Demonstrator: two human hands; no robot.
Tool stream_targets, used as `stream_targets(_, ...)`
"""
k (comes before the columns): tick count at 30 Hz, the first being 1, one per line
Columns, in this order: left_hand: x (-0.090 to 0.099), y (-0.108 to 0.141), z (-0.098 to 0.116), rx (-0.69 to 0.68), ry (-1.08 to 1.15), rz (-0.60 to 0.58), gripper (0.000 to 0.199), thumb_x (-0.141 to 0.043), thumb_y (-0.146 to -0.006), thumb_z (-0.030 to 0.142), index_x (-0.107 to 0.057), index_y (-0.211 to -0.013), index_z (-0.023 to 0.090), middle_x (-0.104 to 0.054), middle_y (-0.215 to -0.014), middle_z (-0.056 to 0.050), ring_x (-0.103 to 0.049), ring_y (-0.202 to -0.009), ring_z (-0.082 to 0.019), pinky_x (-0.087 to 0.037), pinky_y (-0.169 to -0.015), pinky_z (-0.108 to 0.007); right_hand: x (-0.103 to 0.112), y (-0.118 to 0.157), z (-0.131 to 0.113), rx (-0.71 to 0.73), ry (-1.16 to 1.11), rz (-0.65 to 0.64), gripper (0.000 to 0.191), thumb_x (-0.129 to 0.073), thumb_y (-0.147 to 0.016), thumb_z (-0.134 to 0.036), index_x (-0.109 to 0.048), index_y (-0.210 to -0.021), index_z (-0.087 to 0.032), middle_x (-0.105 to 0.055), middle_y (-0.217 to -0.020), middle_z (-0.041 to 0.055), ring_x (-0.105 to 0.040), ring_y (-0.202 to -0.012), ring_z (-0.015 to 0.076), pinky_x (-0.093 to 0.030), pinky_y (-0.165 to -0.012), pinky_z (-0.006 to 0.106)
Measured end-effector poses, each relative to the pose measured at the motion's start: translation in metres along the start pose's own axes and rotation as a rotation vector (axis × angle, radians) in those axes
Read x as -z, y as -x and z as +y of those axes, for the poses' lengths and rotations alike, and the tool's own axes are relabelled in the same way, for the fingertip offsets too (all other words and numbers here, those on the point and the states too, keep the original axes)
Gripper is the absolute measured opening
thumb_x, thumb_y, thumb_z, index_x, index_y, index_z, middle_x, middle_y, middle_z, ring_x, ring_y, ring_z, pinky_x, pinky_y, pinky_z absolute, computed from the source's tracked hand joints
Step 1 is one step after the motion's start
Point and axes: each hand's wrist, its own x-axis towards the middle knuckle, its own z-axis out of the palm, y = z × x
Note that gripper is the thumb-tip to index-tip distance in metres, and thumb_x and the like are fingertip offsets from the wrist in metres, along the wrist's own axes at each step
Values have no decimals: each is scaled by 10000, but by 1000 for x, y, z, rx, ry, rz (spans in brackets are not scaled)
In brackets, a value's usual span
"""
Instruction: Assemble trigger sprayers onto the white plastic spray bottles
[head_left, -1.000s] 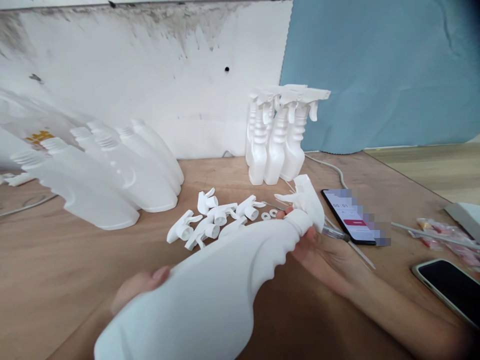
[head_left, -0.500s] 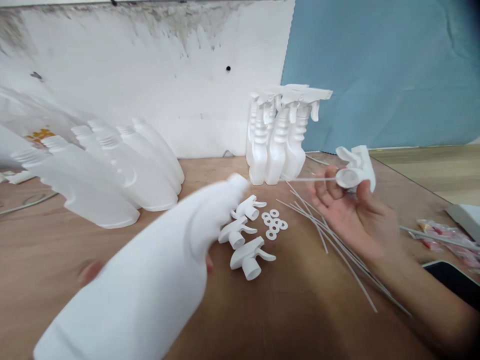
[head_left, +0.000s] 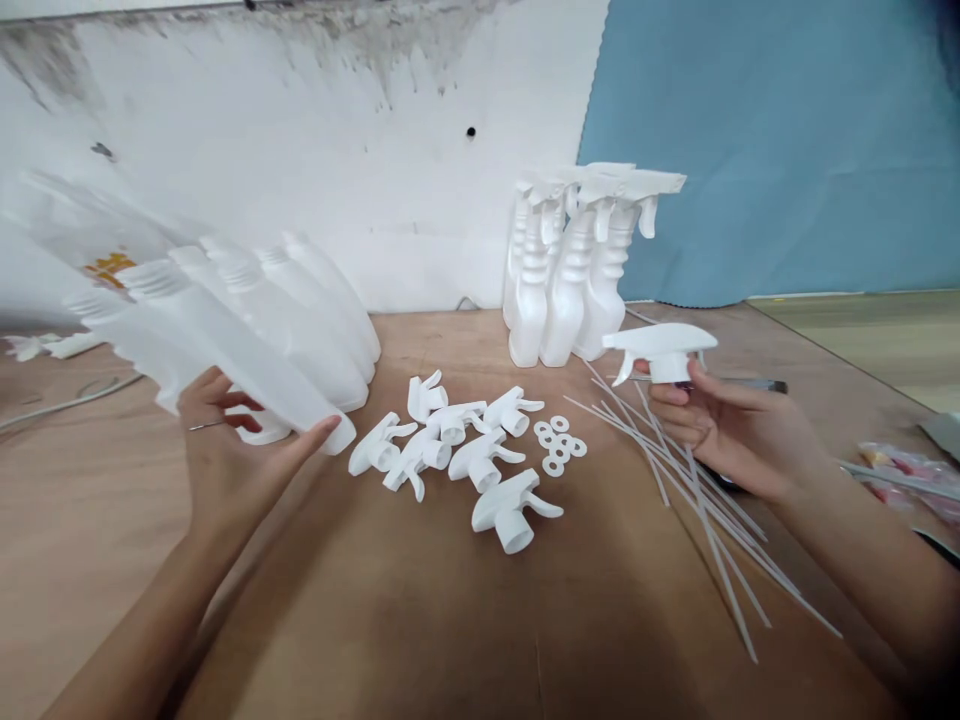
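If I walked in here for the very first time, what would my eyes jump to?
Probably the big blue cloth hanging at the upper right, the brightest patch beside so much white. Then maybe the spray bottles standing in a bunch just left of it, heads on. Nearer, at the right, the right hand holds up a white spray head.

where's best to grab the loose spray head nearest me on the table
Probably by the rounded back of the front spray head, pinched from above and the left. Its trigger sticks out to the right and its open collar faces you, so neither should get in the way.
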Motion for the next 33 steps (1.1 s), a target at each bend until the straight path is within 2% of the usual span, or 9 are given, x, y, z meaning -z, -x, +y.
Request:
stream_targets(4,-9,4,-12,81,-58,93,919,-883,-592,475,-397,-1310,169,-441,-1372,-118,-559,-818,-153,-502,-621,-303,-2,-2,7,6,41,78,262,-755,-818,-272,-534,-705,-188,-282,-664,-57,-178,-497,61,-168,-385,213)
stream_targets(7,-12,5,-19,117,-126,99,987,-873,-587,535,-340,-1339,181,-417,-1379,-111,-548,-826,-154,-521,-694,-339,-2,-5,10,46,95,146,343,-791,-789,-304,-480,-691,-199,-243,-644,-74,-150,-485,52,-105,-383,220)
stream_targets(12,-10,5,-19,158,-285,63,1059,-828,-598,635,-254,-1383,217,-377,-1409,-108,-552,-804,-161,-446,-592,-303,-2,-9,16,85,155,167,399,-803,-776,-392,-461,-688,-206,-232,-629,-85,-114,-479,46,-51,-404,251)
stream_targets(17,-10,5,-15,188,-288,45,1042,-822,-598,605,-279,-1400,219,-347,-1464,-137,-554,-803,-182,-485,-641,-367,-2,-10,22,114,176,251,393,-870,-694,-379,-519,-690,-203,-215,-596,-99,-98,-472,52,-37,-408,273)
stream_targets(20,-8,5,-22,76,-281,81,1047,-827,-633,536,-236,-1430,201,-274,-1507,-184,-567,-894,-221,-528,-738,-441,-2,-10,21,129,140,240,394,-884,-674,-361,-524,-661,-203,-229,-592,-97,-122,-471,53,-69,-404,265)
stream_targets(25,-2,10,-27,-397,-266,285,866,-822,-663,384,-319,-1333,165,-415,-1322,-168,-478,-1197,-345,-501,-901,-468,6,-12,23,171,305,288,297,-875,-676,-365,-655,-807,-214,-365,-563,-73,-279,-452,73,-170,-382,240)
stream_targets(27,-5,18,-15,-514,-200,224,721,-798,-707,336,-385,-1283,203,-510,-1216,-118,-521,-1163,-327,-479,-953,-481,9,-13,26,234,411,357,342,-853,-701,-393,-704,-951,-214,-525,-609,-26,-432,-491,107,-283,-396,238)
stream_targets(30,-20,36,12,-500,-39,-77,537,-707,-835,372,-446,-1286,242,-571,-1208,-105,-562,-1149,-301,-473,-996,-477,13,-13,29,391,613,429,388,-778,-787,-436,-726,-1088,-197,-683,-753,49,-615,-652,178,-470,-546,274)
stream_targets(33,-41,56,32,-433,12,-346,800,-679,-789,646,-367,-1423,270,-473,-1432,-142,-440,-1326,-377,-397,-1081,-576,17,-11,28,538,888,449,380,-727,-844,-413,-728,-1154,-194,-728,-834,72,-660,-774,225,-507,-715,327)
